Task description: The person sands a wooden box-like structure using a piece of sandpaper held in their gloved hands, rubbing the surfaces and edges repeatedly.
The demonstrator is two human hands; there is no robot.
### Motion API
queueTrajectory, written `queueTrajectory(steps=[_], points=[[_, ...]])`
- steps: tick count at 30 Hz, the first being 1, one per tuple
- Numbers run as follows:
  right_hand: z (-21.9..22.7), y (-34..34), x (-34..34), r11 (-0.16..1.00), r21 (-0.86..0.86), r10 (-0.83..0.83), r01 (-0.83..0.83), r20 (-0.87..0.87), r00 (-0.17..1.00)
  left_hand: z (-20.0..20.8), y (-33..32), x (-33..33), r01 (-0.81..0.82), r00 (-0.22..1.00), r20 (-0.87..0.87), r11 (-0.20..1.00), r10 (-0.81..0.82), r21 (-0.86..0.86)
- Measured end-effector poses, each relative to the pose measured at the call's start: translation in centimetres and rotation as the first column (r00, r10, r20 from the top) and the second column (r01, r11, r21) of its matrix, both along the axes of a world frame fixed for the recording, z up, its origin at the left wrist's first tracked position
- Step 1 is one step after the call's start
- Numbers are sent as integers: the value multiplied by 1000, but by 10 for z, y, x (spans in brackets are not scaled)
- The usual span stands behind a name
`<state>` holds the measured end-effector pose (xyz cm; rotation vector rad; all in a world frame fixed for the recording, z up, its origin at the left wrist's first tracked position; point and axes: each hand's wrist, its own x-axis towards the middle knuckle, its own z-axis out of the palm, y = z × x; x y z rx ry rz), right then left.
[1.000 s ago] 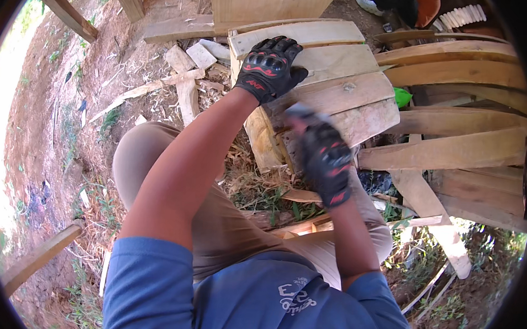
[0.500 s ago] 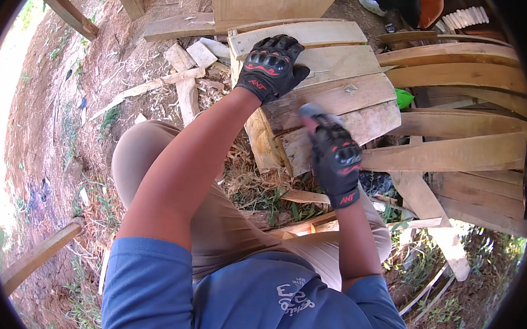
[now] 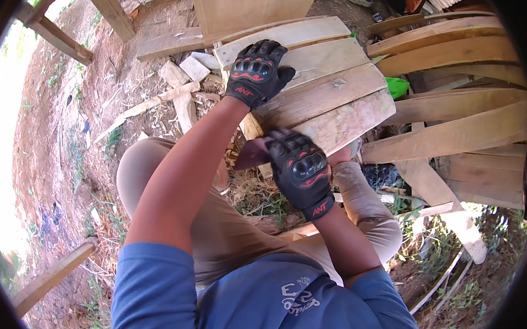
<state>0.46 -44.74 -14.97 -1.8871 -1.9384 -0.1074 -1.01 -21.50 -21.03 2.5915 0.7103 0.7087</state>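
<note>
A slatted wooden panel (image 3: 333, 83) with a slightly curved top lies in front of my knees, its boards side by side. My left hand (image 3: 257, 73), in a black glove with red trim, rests open on the panel's left end, fingers spread over the upper boards. At the panel's near left corner, my gloved right hand (image 3: 299, 169) is closed on a piece of sandpaper (image 3: 252, 154). This dark reddish sheet sticks out left of the fingers, beside the panel's edge. The fingertips' grip is partly hidden under the glove.
Curved planks (image 3: 451, 112) are stacked on the right. A plywood board (image 3: 251, 9) stands beyond the panel. Offcuts (image 3: 194, 68) and shavings litter the ground at left. Wooden legs (image 3: 108, 7) stand at upper left, and a green thing (image 3: 397, 87) lies by the panel's right edge.
My right hand has swept left and slightly down, from over the near boards to the panel's near left corner, carrying the sandpaper. My left hand stays on the panel. The view has shifted slightly.
</note>
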Motion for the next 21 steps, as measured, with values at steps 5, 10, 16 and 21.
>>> queueTrajectory(steps=[5,10,16,21], points=[[37,-1,57,938,-6,-346,346,-27,938,2,-1,-3,9,1000,10,999,-9,-43],[6,3,184,717,176,-680,674,-35,733,-6,3,4,1,996,85,999,2,-35],[-31,-3,200,684,246,-683,687,-116,721,48,-31,-12,487,845,-140,850,-517,-200],[-39,4,207,643,255,-717,723,-132,684,44,-47,-28,571,789,-181,810,-587,-136]])
